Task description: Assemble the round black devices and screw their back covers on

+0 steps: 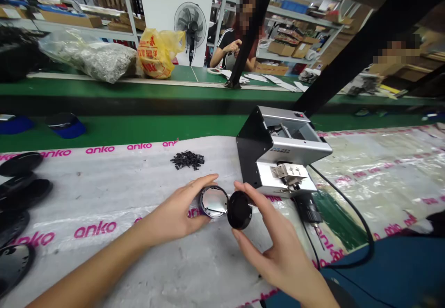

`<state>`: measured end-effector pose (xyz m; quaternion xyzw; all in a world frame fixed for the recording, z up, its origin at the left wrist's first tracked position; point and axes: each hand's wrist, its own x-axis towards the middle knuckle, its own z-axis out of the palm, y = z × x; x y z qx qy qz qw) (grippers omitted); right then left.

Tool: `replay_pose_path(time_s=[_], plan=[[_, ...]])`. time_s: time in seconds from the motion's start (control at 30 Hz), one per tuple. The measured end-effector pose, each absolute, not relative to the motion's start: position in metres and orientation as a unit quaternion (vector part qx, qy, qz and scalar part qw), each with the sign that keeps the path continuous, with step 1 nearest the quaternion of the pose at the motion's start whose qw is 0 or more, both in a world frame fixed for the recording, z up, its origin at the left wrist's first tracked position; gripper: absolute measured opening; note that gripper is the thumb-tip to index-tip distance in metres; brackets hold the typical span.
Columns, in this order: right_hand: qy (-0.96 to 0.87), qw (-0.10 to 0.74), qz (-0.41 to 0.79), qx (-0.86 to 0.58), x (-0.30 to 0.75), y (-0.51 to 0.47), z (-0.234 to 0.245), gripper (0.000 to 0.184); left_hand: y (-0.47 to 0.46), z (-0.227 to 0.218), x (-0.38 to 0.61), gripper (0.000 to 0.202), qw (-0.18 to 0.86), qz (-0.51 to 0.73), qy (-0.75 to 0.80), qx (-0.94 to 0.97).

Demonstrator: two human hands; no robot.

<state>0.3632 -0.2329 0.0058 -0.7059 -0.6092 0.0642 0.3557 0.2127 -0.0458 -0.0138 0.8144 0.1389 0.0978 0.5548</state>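
Note:
My left hand (184, 210) grips a round, cup-like part (214, 202) by its sides. A silvery flat inside with a dark rim faces up toward me. In my right hand (267, 234) a round black cap (239, 209) is pinched between thumb and fingers. Its dark face is turned toward me. The two round pieces are side by side, edges very close; whether they touch I cannot tell. Beyond my hands lies a small heap of black pieces (187, 160). To the right of it stands a silver and black bench machine (285, 155).
Several black round parts (24, 192) lie at the left edge, blue-and-black pieces (66, 125) behind them. A black-handled screwdriver-like tool (309, 210) and a cable (370, 238) are right. Plastic bags (156, 53), a fan (190, 25) and a seated person (232, 43) are across the bench.

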Motion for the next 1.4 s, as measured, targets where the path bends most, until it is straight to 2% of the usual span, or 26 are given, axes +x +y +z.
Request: replay_pose_path(time_s=[0.17, 0.4, 0.7, 0.83, 1.23, 1.4], plan=[[-0.61, 0.357, 0.048, -0.705, 0.36, -0.227, 0.002, 0.072, -0.055, -0.02, 0.216, 0.064, 0.533, 0.149, 0.134, 0.822], [-0.641, 0.351, 0.059, -0.68, 0.364, -0.213, 0.001, 0.062, -0.056, -0.021, 0.218, 0.065, 0.526, 0.166, 0.133, 0.823], [-0.711, 0.248, 0.154, -0.64, 0.378, -0.193, 0.012, 0.06, -0.045, -0.018, 0.211, 0.084, 0.664, 0.115, 0.148, 0.724], [-0.71, 0.238, 0.143, -0.647, 0.378, -0.194, 0.013, 0.056, -0.044, -0.02, 0.212, 0.07, 0.649, 0.139, 0.135, 0.736], [-0.71, 0.256, 0.066, -0.653, 0.374, -0.194, 0.006, 0.057, -0.041, -0.023, 0.213, 0.067, 0.608, 0.137, 0.137, 0.77], [-0.712, 0.197, 0.068, -0.67, 0.374, -0.192, 0.013, 0.054, -0.039, -0.022, 0.213, 0.064, 0.601, 0.115, 0.14, 0.779]])
